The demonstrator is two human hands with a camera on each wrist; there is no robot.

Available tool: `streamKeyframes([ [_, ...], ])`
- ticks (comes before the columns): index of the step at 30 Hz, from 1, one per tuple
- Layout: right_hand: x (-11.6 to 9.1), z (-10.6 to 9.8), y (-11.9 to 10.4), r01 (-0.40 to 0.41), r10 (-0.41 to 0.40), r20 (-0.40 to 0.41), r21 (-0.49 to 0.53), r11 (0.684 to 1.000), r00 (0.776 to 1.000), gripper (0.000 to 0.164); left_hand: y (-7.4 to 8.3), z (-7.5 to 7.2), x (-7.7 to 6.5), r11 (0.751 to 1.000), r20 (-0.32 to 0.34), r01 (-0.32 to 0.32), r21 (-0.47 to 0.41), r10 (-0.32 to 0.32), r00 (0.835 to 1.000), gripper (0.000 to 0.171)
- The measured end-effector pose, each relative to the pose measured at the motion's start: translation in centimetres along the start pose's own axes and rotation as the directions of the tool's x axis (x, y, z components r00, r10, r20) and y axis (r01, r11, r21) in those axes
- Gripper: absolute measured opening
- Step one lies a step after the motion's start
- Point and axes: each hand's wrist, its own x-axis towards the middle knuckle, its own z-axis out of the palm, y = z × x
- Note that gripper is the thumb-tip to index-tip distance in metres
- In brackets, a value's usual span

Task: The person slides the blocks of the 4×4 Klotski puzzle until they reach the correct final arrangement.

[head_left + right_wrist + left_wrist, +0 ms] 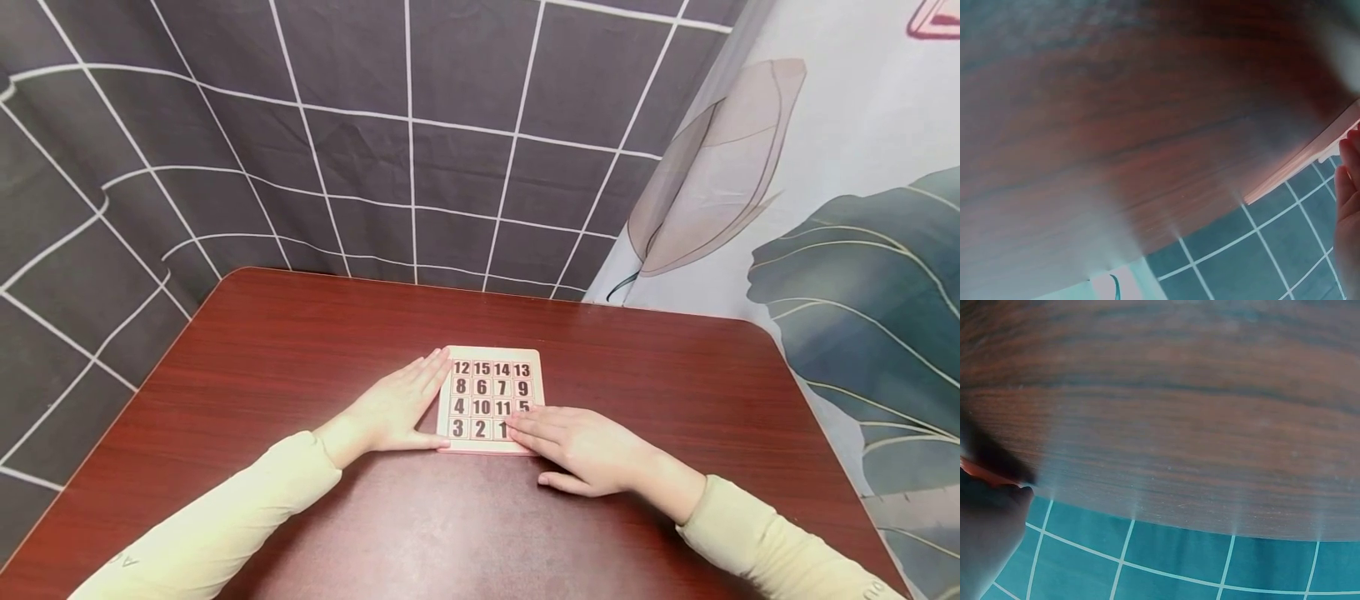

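Observation:
A number sliding puzzle [493,353] with a pale frame lies flat on the table in the head view. Its top row reads 12, 15, 14, 13; the bottom row shows 3, 2, 1. My left hand [397,408] rests along the puzzle's left side, fingers straight at the upper left edge and thumb at the lower left corner. From the right, my right hand [581,446] lays its extended fingers over the lower right tiles, hiding that corner and part of the 5. Its thumb sits apart, below the frame. The right wrist view catches the puzzle's side edge [1304,153] beside the fingers.
The reddish-brown wooden table [337,325] has rounded far corners. A dark grey curtain [360,158] with white grid lines hangs behind and to the left. On the right hangs a pale curtain [840,150] with large leaf prints.

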Motion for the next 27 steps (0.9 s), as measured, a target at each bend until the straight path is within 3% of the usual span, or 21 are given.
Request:
streamKeyframes([
  [13,-0.8,-0.5,1.7,-0.096,0.096,0.028,0.000,0.995,0.995,0.060,-0.1,0.1,0.1,1.000,-0.006,-0.009,0.020,0.009,1.000,0.112],
  [27,-1.6,-0.3,0.3,-0.069,0.069,0.008,0.014,0.998,0.998,0.062,0.0,-0.1,0.1,1.000,0.016,-0.001,0.000,0.001,1.000,0.114],
])
